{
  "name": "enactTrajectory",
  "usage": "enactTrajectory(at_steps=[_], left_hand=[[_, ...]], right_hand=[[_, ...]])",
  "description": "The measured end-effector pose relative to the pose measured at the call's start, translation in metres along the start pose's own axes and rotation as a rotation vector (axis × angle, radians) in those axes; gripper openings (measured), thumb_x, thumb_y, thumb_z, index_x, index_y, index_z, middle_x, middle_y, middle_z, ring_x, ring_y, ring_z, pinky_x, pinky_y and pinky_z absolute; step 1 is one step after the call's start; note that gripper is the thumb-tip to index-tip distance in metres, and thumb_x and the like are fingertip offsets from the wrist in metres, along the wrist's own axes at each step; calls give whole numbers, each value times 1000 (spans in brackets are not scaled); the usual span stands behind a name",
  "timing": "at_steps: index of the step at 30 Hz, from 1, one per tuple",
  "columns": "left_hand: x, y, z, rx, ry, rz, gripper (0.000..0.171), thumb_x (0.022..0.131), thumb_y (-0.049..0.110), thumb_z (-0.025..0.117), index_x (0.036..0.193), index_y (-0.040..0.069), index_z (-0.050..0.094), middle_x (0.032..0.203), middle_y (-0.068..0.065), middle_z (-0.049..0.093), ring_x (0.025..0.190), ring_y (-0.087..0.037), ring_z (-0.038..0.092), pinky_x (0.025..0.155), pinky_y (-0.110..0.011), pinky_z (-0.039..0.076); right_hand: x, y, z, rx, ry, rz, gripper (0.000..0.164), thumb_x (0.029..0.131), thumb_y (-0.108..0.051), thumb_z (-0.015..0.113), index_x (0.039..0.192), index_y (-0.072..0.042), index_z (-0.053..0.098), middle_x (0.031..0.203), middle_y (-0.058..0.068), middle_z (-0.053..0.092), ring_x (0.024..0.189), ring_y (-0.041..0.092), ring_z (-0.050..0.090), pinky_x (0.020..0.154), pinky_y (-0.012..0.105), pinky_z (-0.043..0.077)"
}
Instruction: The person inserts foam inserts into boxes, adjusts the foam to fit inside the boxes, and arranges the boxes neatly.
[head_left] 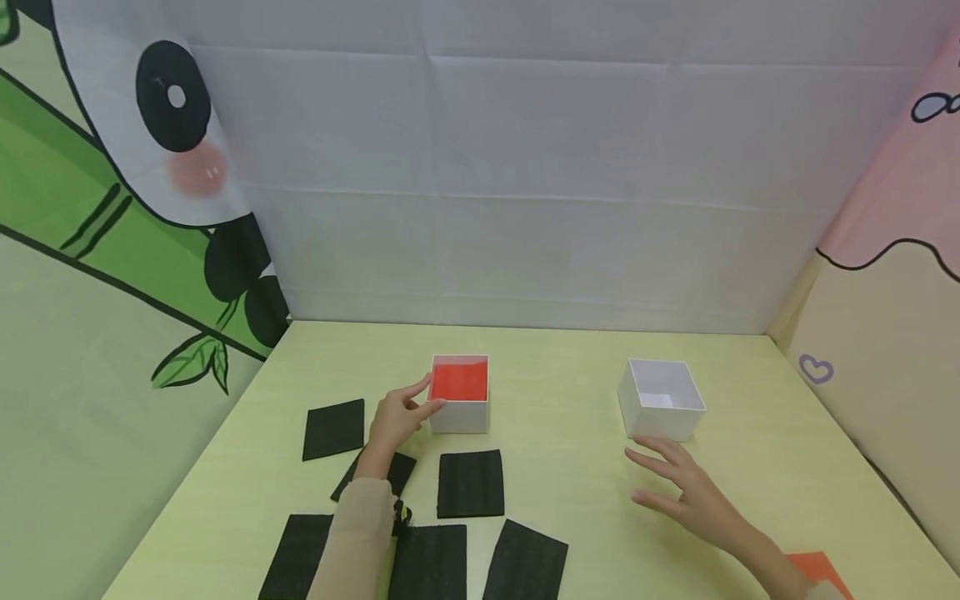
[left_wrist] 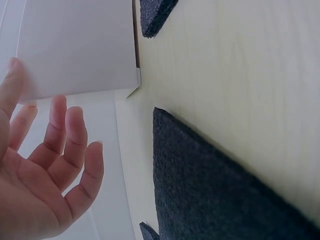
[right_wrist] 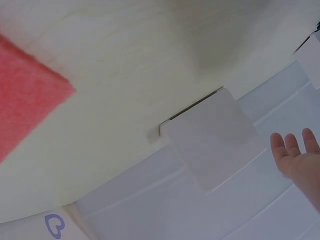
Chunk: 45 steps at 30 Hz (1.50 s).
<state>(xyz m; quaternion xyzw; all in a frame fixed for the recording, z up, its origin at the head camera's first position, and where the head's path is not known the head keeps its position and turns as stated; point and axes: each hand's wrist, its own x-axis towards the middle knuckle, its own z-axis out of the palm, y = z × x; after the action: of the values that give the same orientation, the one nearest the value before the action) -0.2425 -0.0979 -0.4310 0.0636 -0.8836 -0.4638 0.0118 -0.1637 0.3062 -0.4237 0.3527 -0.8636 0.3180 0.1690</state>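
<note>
In the head view my left hand holds the front left corner of a white open-topped box, thumb near the front rim and fingers along the left side. A red-orange square pad lies inside this box. The left wrist view shows the thumb on one face of the box and bent fingers round its edge. My right hand, fingers spread and holding nothing, hovers in front of a second white box, whose visible inside is bare. In the right wrist view that hand is apart from the box.
Several black foam squares lie about the left and middle of the table, among them one left of my hand and one before the left box. An orange-red pad lies under my right forearm. A white backdrop stands behind.
</note>
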Motion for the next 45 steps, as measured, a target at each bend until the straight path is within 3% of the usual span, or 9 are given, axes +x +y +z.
enactTrajectory(at_steps=[6,18,26,33,40,45], left_hand=[[0,1,1,0,-1,-11,63,75,40,69,131,23,47,71,-6,54,57,-18,49,47,-26,33],[1,-2,2,-7,-3,-2,65,74,41,69,132,21,46,69,-6,53,56,-18,48,47,-26,32],[0,2,1,-9,-2,-12,66,75,41,69,133,20,45,70,-7,53,57,-18,48,48,-26,33],[0,1,0,-11,-5,-11,66,75,41,69,133,21,44,70,-6,53,56,-17,48,47,-26,32],[0,1,0,-16,-8,0,65,76,40,69,133,21,45,69,-6,53,57,-18,48,48,-26,33],[0,1,1,-20,-12,-2,66,75,40,69,133,20,44,68,-6,52,56,-17,48,48,-26,32]], right_hand=[[-12,7,-6,-8,38,19,55,65,-9,77,117,-7,59,121,14,49,115,13,37,90,8,20],[-41,20,-21,-97,37,30,58,61,-9,79,116,-9,61,125,-2,47,114,5,34,89,8,19],[-66,27,-37,-117,17,60,60,60,-10,79,117,-12,60,124,2,48,115,0,30,88,7,17],[-83,31,-44,-121,17,61,59,59,-8,79,115,-9,61,128,-10,43,116,-6,27,88,6,17],[-99,36,-49,-119,4,31,64,56,-6,80,116,-8,60,130,-16,38,117,-7,27,82,5,28],[-109,42,-54,-118,-8,4,65,56,-10,80,117,-8,59,131,-18,37,118,-6,27,89,6,19]])
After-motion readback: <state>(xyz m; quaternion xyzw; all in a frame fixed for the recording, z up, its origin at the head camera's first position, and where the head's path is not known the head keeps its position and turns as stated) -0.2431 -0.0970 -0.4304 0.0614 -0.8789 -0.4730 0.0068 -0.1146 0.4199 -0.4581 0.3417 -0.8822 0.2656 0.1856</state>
